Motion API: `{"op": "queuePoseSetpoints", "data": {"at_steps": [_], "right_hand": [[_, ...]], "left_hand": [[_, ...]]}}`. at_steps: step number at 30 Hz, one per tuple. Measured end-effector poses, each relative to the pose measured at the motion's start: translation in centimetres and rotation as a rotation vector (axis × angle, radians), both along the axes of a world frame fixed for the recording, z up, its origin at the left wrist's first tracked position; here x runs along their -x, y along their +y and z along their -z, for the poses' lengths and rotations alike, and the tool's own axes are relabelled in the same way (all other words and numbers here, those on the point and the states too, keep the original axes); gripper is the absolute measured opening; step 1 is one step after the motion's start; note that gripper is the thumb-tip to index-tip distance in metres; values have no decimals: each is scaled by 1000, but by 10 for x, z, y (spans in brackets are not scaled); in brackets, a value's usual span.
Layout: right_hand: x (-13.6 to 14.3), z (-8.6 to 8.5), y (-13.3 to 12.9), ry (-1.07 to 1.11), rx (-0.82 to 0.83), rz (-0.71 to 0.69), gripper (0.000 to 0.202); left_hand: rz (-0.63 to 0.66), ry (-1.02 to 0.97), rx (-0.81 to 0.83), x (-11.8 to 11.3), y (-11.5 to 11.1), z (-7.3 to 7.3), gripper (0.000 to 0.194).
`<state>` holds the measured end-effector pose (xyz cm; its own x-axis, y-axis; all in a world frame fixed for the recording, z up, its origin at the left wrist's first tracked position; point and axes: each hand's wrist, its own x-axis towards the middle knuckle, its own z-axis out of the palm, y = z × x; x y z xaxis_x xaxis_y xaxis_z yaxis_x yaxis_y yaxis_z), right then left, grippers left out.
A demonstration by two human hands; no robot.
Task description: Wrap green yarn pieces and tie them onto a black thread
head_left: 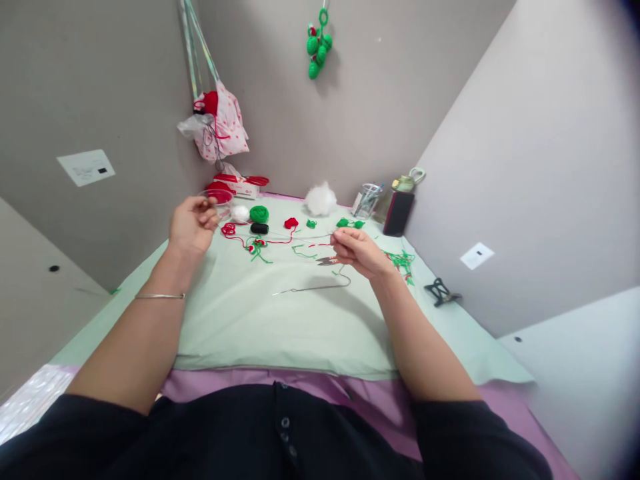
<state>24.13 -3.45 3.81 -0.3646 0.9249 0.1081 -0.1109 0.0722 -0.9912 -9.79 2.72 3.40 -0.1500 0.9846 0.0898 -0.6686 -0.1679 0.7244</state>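
Observation:
My left hand (194, 221) is raised at the left, its fingers curled beside the clear rim of a container (226, 193); what it holds is too small to make out. My right hand (354, 249) is pinched closed on a thin dark thread (315, 237), which stretches leftward between the hands. Below the right hand, a needle with dark thread (320, 288) lies on the pale green cloth (295, 333). Small scissors (327, 261) lie just left of the right hand. A black spool (259, 228) sits near the green yarn ball (259, 214).
White stuffing (321, 199), a pen cup (367, 201) and a phone (399, 213) against a bottle stand at the back. Red yarn (291, 223) and green yarn scraps (401, 262) lie around. A black stand (441, 292) is at the right.

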Motion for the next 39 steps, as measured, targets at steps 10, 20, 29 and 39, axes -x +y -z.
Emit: {"op": "queuePoseSetpoints", "data": {"at_steps": [10, 20, 29, 39], "right_hand": [[31, 11, -15, -292, -135, -123, 36], [-10, 3, 5, -102, -29, -23, 34], [-32, -1, 12, -116, -17, -4, 42], [-52, -5, 14, -233, -73, 52, 41]], "left_hand": [[702, 941, -286, -91, -61, 16, 29], [363, 70, -75, -24, -13, 0, 17], [223, -275, -41, 21, 0, -5, 27], [-4, -93, -1, 31, -4, -11, 30]]}}
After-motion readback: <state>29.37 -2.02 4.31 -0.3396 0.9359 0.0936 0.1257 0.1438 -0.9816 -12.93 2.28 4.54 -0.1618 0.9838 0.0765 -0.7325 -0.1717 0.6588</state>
